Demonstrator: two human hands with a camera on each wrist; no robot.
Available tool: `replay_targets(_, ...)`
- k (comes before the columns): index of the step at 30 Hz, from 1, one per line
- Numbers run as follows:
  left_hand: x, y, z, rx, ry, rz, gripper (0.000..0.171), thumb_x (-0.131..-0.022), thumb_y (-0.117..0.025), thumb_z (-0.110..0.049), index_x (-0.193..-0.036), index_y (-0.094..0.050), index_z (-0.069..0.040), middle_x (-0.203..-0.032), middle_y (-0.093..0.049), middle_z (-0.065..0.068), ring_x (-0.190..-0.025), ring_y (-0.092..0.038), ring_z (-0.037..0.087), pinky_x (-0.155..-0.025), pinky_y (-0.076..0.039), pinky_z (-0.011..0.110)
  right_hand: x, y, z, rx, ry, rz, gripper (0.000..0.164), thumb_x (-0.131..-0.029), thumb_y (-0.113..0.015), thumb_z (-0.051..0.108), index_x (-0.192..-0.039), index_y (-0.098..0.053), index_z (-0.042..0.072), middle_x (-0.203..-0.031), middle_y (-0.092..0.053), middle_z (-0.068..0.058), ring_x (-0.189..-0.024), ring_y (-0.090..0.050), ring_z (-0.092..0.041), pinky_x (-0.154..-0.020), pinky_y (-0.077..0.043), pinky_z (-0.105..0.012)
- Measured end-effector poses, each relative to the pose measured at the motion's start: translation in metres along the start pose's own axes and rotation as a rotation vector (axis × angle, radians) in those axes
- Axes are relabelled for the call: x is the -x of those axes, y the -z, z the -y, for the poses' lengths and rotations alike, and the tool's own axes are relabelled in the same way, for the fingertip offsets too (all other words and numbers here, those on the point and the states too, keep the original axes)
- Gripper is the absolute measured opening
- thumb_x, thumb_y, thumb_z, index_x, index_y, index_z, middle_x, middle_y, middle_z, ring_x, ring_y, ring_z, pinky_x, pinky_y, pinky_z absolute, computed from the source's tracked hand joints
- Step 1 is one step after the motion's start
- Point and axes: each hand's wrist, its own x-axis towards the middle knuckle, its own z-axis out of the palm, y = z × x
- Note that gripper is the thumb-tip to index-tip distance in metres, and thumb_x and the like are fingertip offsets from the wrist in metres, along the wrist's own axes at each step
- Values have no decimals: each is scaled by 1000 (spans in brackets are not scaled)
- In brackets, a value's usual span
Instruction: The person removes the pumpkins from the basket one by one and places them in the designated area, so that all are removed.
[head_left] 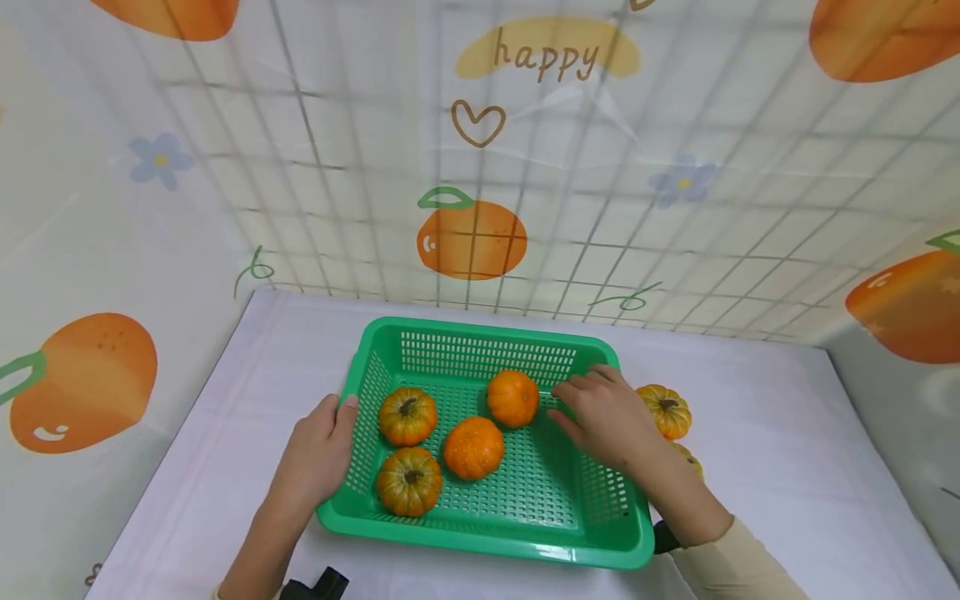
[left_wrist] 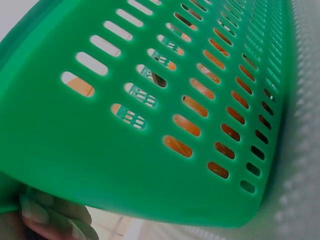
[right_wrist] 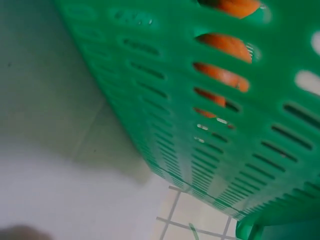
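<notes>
Evidently mid-handling: a green basket (head_left: 487,540) of small pumpkins, set on a white-covered bench (head_left: 202,475).
Nearest, the left hand (head_left: 322,448) grips the basket's left rim; the right hand (head_left: 603,415) reaches over the right side, thumb and fingers parted, nothing visible between them. Inside lie two striped pumpkins (head_left: 408,482) at left and two orange pumpkins (head_left: 474,448) toward the middle; two further striped pumpkins (head_left: 665,411) rest outside, right. Placing or removing seems in hand; either probably calls next for a steady rim. Behind, the backdrop (head_left: 360,208) reads "happy"; no brand is legible.
</notes>
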Motion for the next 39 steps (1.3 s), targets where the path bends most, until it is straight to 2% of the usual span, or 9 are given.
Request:
replay_targets(3,1,1,1,3,1,-1,46,-114,-35,-46,-100,-54,-7,-74,-57,9,-58,-57,21,-52,-51,36,-2,0,2,-41,30,-10,39,-89,-86,30,-118,-74,6,-109,-74,-8,-101,-68,-30,-93,-54,-49)
replay_targets(6,2,1,1,9,1,2,48,-114,-34,-48,-102,-55,-7,-74,-58,9,-58,-58,21,-52,-52,36,-5,1,4,-67,53,9,62,-87,-87,40,-136,-66,8,-131,-68,-12,-116,-64,-34,-92,-56,-51)
replay_targets(10,3,0,0,25,9,14,49,-114,-34,-49,-103,-55,-6,-75,-58,9,-58,-59,21,-52,-52,36,-10,1,8,-52,101,77,94,-82,-88,52,-157,-46,14,-160,-45,-14,-137,-50,-39,-96,-54,-59)
replay_targets(13,3,-1,0,32,8,20,49,-114,-34,-48,-103,-55,-6,-75,-58,9,-58,-59,21,-52,-52,36,-15,-2,12,-23,164,125,104,-80,-89,54,-163,-37,16,-167,-33,-11,-143,-43,-38,-98,-52,-60)
replay_targets(18,2,0,0,10,-2,3,48,-114,-34,-48,-101,-55,-7,-74,-57,9,-58,-58,22,-52,-51,36,-23,-7,16,22,249,117,103,-79,-92,46,-162,-39,16,-164,-38,-12,-142,-44,-38,-97,-53,-59)
replay_targets(21,2,1,-1,4,-3,-4,48,-114,-34,-48,-100,-55,-7,-74,-57,9,-57,-57,22,-51,-50,36,-25,-9,18,34,267,79,93,-80,-94,36,-156,-46,13,-157,-47,-14,-136,-49,-38,-94,-55,-56)
replay_targets(27,0,1,0,27,4,0,48,-114,-34,-47,-103,-56,-6,-75,-59,9,-57,-60,22,-51,-52,37,-25,-11,18,-34,184,80,75,-81,-94,25,-142,-54,7,-139,-58,-15,-120,-60,-36,-86,-60,-48)
replay_targets(32,1,-2,1,41,6,-1,48,-114,-34,-48,-107,-57,-6,-76,-61,9,-57,-61,21,-50,-53,37,-21,-11,17,-67,114,158,84,-81,-94,29,-149,-49,7,-136,-57,-16,-113,-63,-35,-76,-62,-44)
replay_targets(39,2,-3,0,37,-10,0,50,-114,-34,-48,-106,-57,-5,-75,-62,9,-57,-61,21,-50,-52,36,-17,-12,16,-94,106,182,87,-80,-94,32,-150,-50,7,-131,-57,-16,-104,-64,-31,-78,-61,-43)
